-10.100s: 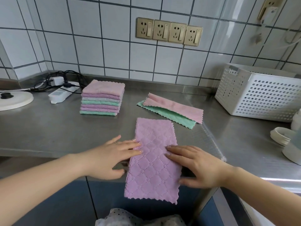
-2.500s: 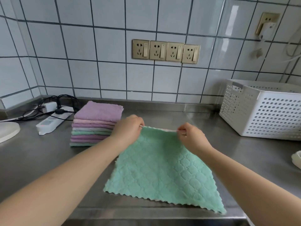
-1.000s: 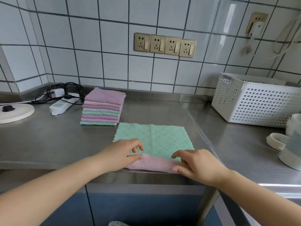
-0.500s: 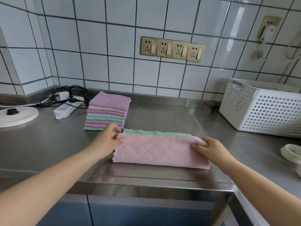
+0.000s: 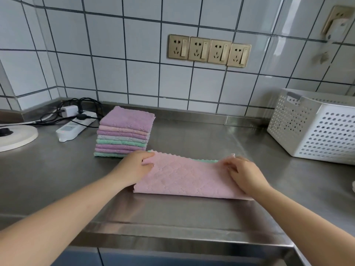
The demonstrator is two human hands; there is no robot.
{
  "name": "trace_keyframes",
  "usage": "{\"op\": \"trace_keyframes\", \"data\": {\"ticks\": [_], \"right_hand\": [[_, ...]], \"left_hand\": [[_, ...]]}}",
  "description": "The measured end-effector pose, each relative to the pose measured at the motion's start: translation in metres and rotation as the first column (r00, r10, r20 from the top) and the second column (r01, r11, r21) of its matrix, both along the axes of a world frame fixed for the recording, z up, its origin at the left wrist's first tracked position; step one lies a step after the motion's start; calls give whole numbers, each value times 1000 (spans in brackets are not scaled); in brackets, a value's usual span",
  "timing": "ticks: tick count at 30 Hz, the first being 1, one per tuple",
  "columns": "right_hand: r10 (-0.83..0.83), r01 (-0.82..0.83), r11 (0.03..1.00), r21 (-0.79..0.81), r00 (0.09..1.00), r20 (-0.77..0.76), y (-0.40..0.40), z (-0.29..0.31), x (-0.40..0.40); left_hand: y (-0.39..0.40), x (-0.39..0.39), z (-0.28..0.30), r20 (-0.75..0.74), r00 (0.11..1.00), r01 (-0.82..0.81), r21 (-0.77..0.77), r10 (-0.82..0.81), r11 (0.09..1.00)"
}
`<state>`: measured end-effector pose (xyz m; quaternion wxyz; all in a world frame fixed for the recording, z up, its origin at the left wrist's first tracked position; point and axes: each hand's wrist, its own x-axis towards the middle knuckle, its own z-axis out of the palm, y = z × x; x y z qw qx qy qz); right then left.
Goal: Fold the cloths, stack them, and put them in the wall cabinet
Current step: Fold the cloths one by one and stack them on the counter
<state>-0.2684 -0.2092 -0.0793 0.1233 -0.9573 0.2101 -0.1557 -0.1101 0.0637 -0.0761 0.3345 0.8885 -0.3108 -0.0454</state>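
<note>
A cloth (image 5: 186, 179), pink on top with a green edge showing at its far side, lies folded in half on the steel counter (image 5: 192, 214). My left hand (image 5: 134, 167) pinches its far left corner. At the far right corner, my right hand (image 5: 244, 173) holds the cloth with curled fingers. Behind the left hand stands a stack of several folded cloths (image 5: 124, 133) in purple, pink and green, with a purple one on top. No wall cabinet is in view.
A white perforated basket (image 5: 315, 127) stands at the back right. A white power strip (image 5: 74, 125) with black cables lies at the back left, next to a round white base (image 5: 15, 136). Gold wall sockets (image 5: 209, 50) sit on the tiled wall.
The purple cloth went onto the stack. The green cloth was spread out, then its near edge was lifted and folded away from me onto the far edge, pink side up. Both hands now sit at the far corners.
</note>
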Motion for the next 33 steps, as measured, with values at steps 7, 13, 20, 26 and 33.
{"op": "trace_keyframes", "data": {"ticks": [7, 13, 20, 26, 33], "right_hand": [[-4, 3, 999, -48, 1000, -26, -9, -10, 13], [-36, 26, 997, -70, 990, -133, -10, -9, 21], [-141, 129, 988, -88, 978, -152, -2, 0, 16], [76, -111, 975, -191, 980, -182, 54, -1, 40], [182, -196, 978, -75, 969, -168, 76, -22, 53]], "left_hand": [[-14, 4, 1, 116, 992, 22, 189, -45, 982], [-19, 7, 2, 149, 988, -5, 313, -44, 950], [-13, 0, 1, 307, 951, -91, 361, -26, 928], [-54, -29, -7, 473, 852, 116, 249, -226, 962], [-76, -26, -32, 342, 909, 92, 393, -238, 915]]}}
